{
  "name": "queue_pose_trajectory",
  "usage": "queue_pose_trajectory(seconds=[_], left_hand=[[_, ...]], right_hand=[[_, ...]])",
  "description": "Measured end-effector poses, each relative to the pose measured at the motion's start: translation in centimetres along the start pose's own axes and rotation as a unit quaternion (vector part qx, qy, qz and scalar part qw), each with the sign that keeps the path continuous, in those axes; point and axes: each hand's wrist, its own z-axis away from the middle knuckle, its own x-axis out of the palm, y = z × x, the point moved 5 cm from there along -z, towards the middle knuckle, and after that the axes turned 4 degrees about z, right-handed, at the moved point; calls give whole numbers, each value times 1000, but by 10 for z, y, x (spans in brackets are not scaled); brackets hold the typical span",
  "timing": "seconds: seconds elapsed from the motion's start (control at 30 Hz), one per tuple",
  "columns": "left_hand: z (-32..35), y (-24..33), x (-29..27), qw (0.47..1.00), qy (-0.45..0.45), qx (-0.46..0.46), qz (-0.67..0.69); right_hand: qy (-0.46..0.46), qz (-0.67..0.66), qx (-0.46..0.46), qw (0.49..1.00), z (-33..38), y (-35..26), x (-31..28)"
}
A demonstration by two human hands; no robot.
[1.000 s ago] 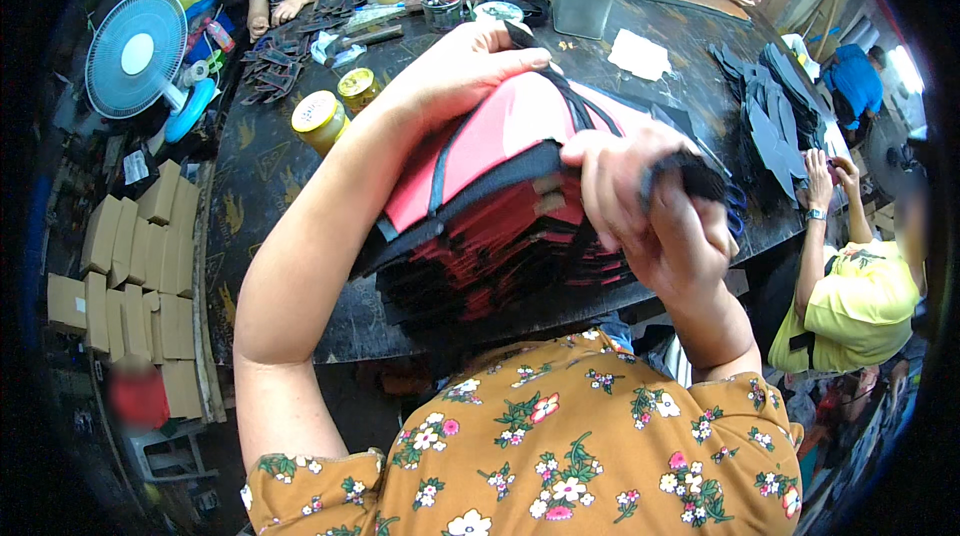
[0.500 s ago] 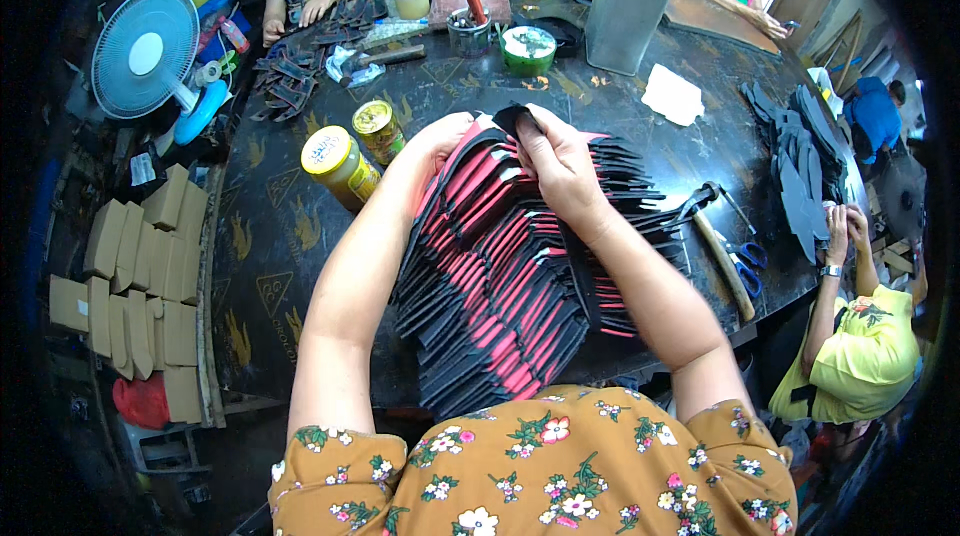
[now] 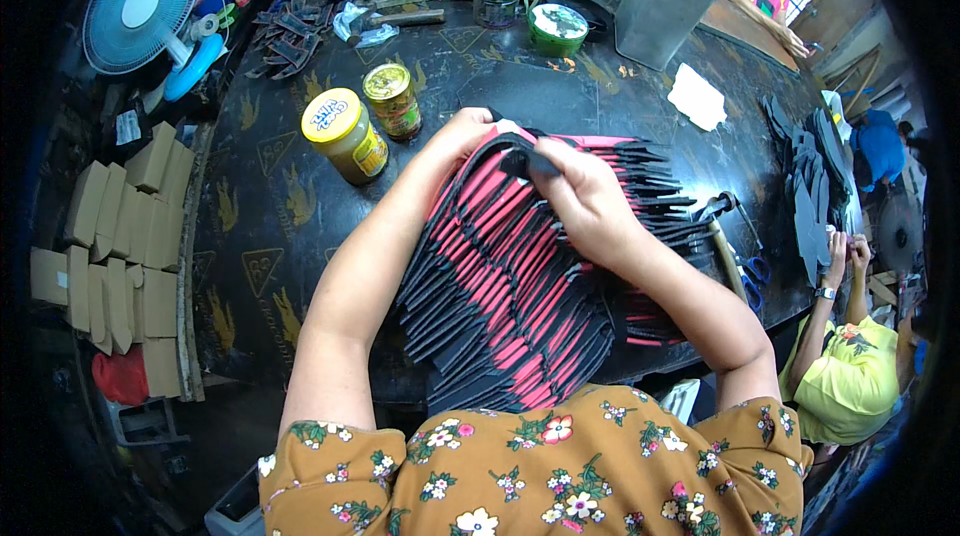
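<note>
In front of my body a large fanned bundle of black pieces with pink-red faces [image 3: 505, 281] lies overlapped in rows on the table. At its far left edge my left hand [image 3: 462, 139] is closed on the bundle, its fingertips partly hidden behind the pieces. My right hand [image 3: 592, 198] pinches the end of a black strip [image 3: 517, 162] between thumb and fingers, just above the bundle's far part. More black-edged pieces [image 3: 645, 176] stick out beyond my right wrist.
Beyond my left arm stand a yellow-lidded jar [image 3: 345, 136] and a smaller jar [image 3: 392, 101]. A hammer [image 3: 728, 261] and blue-handled scissors [image 3: 755, 281] lie right of the bundle. Farther back are a green tub [image 3: 558, 31] and a metal can [image 3: 664, 6]. Co-workers sit around the dark table [image 3: 260, 266].
My right hand has shifted right and nearer to me, turning the black strip's end over. My left hand keeps its grip. The view has shifted slightly.
</note>
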Motion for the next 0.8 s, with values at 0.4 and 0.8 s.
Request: queue_pose_trajectory(seconds=[0.4, 0.8], left_hand=[[12, 2, 29, 997, 16, 26, 70], [6, 10, 56, 883, -105, 5, 457]], right_hand=[[37, 42, -108, 993, 58, -30, 12], [-12, -36, 26, 999, 22, -19, -43]])
